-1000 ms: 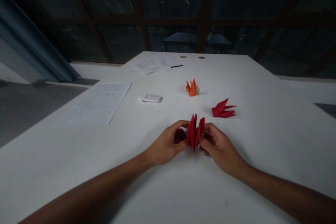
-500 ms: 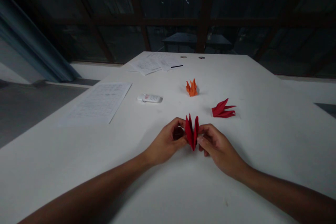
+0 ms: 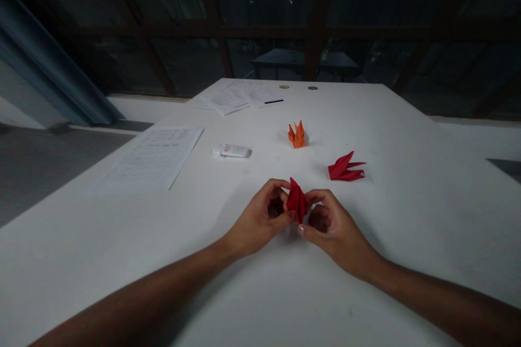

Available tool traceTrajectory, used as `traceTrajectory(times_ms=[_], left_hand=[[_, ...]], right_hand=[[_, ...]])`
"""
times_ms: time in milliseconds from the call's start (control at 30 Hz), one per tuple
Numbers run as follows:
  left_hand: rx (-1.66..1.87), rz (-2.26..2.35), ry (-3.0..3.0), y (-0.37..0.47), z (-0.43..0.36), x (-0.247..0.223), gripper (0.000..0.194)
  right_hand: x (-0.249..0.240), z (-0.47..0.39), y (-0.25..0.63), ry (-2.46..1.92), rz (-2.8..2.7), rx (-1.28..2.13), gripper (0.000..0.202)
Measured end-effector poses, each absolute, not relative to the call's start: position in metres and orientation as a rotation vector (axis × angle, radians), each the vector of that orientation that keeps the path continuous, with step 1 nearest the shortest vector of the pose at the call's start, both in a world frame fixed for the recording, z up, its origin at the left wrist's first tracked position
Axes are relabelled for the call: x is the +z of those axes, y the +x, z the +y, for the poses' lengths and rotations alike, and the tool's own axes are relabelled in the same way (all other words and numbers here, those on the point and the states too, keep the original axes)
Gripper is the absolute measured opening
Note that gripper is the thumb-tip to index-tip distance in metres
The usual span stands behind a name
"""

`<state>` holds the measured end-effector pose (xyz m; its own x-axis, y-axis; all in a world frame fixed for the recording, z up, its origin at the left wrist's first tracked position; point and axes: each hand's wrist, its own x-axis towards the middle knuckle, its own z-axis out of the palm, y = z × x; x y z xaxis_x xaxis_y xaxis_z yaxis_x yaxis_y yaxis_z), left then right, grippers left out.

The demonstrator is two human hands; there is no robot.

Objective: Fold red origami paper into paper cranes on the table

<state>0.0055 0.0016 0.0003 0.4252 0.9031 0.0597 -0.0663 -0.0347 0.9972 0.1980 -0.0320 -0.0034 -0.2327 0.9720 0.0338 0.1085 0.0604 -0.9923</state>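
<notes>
A folded red paper origami piece (image 3: 297, 200) is held between my two hands, just above the white table (image 3: 260, 293). My left hand (image 3: 264, 217) pinches its left side between thumb and fingers. On the other side, my right hand (image 3: 331, 227) has its index finger against the paper and its thumb at the lower tip. Beyond my right hand lies a second red origami piece (image 3: 345, 168) with pointed flaps. An orange origami piece (image 3: 298, 136) stands farther back, its points upward.
Left of the origami lies a white glue bottle or similar flat container (image 3: 232, 151). A printed sheet (image 3: 154, 157) is near the left edge, with more papers (image 3: 234, 96) and a dark thin stick (image 3: 274, 101) at the back. Dark windows (image 3: 264, 5) rise behind the table.
The red paper's spread flaps have come closer together and it has turned between my fingers. My right thumb has moved down and left to its lower tip.
</notes>
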Motion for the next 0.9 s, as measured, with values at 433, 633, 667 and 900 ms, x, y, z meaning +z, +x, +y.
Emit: traceTrajectory(times_ms=[433, 633, 667, 900], left_hand=[[0.828, 0.753, 1.476, 0.0029, 0.0036, 0.0041, 0.024], [0.833, 0.739, 1.419, 0.0030, 0.0039, 0.0024, 0.027], [0.849, 0.724, 1.390, 0.0031, 0.0044, 0.0022, 0.029], [0.867, 0.663, 1.348, 0.0006, 0.0080, 0.0017, 0.046]], right_hand=[[-0.0077, -0.0255, 0.2032, -1.088, -1.457, 1.348, 0.007], [-0.0068, -0.0267, 0.2028, -1.090, -1.446, 1.359, 0.021], [-0.0076, -0.0272, 0.2028, -1.076, -1.431, 1.347, 0.027], [-0.0116, -0.0289, 0.2051, -1.061, -1.505, 1.302, 0.014]])
